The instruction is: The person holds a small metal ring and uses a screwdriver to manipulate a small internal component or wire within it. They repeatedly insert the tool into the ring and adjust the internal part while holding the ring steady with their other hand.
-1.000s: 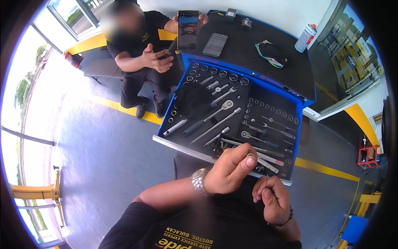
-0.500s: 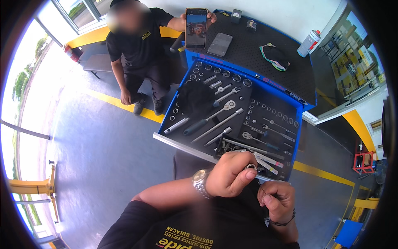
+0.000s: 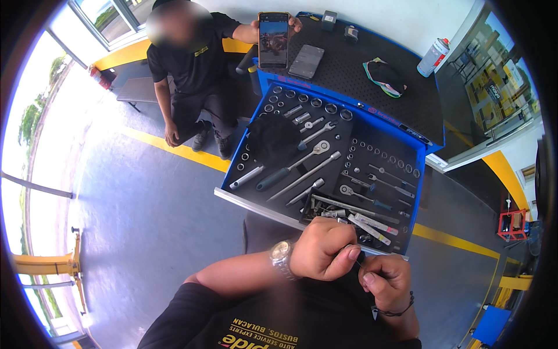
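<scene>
Close to my body, in front of the drawer, my left hand (image 3: 324, 249), with a metal watch (image 3: 281, 256) on its wrist, is closed in a pinch. Right beside it, my right hand (image 3: 386, 281) has its thumb and fingers pressed together too. A thin dark cord (image 3: 358, 263) runs between the two pinches; most of it is hidden by my fingers. Just past my hands is the open tool drawer (image 3: 231, 200), holding sockets, a large ratchet (image 3: 321, 148) and wrenches. A black tray (image 3: 304, 216) of loose metal pieces sits at its near edge, beside white strips (image 3: 372, 230).
Behind the drawer, the cabinet top (image 3: 337, 70) carries a dark phone (image 3: 306, 61), a black cloth item (image 3: 383, 77) and a spray can (image 3: 433, 57). A seated person (image 3: 192, 75) at the far left holds up another phone (image 3: 273, 43). A black cloth (image 3: 273, 139) covers some tools.
My hands have come closer together, the right one moving up and left. A small metal ring at my left fingertips is now out of sight.
</scene>
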Available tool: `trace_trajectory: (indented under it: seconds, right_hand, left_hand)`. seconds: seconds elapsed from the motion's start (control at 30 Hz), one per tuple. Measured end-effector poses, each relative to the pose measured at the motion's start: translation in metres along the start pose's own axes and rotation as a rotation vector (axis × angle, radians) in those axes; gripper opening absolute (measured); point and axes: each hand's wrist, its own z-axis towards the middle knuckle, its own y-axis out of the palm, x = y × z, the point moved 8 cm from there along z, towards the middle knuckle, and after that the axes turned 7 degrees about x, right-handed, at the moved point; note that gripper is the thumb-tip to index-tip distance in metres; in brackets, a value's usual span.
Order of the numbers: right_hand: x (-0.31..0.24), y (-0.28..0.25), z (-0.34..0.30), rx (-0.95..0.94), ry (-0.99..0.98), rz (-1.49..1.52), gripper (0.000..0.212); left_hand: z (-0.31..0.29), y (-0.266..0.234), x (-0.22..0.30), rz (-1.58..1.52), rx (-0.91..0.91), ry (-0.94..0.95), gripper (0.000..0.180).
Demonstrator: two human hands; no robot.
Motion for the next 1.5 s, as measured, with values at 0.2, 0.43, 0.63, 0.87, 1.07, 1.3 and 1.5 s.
trace_trajectory:
  seconds: [0.2,0.43,0.63,0.87,1.07,1.3,1.5]
  right_hand:
    - [0.005,0.0,0.001,-0.025,0.043,-0.015,0.018]
    - [0.01,0.003,0.0,-0.065,0.132,0.089,0.018]
    - [0.02,0.004,-0.004,-0.098,0.313,0.174,0.02]
    - [0.027,0.002,-0.005,-0.037,0.385,0.142,0.024]
    - [0.026,-0.002,-0.008,-0.05,0.394,0.099,0.021]
    - [0.009,0.001,-0.001,-0.077,0.387,-0.034,0.021]
    - [-0.02,0.006,0.012,-0.107,0.077,-0.318,0.019]
  left_hand:
    - [-0.001,0.004,0.0,0.038,-0.029,0.023,0.028]
    - [-0.002,0.005,-0.001,0.087,-0.034,0.054,0.03]
    - [0.001,0.006,0.01,0.22,-0.066,0.172,0.031]
    - [-0.004,0.005,0.014,0.319,-0.065,0.246,0.031]
    - [-0.001,0.01,0.021,0.41,-0.103,0.354,0.035]
    - [0.001,0.01,0.029,0.356,-0.154,0.409,0.036]
    - [0.002,0.006,0.033,0.402,-0.143,0.412,0.034]
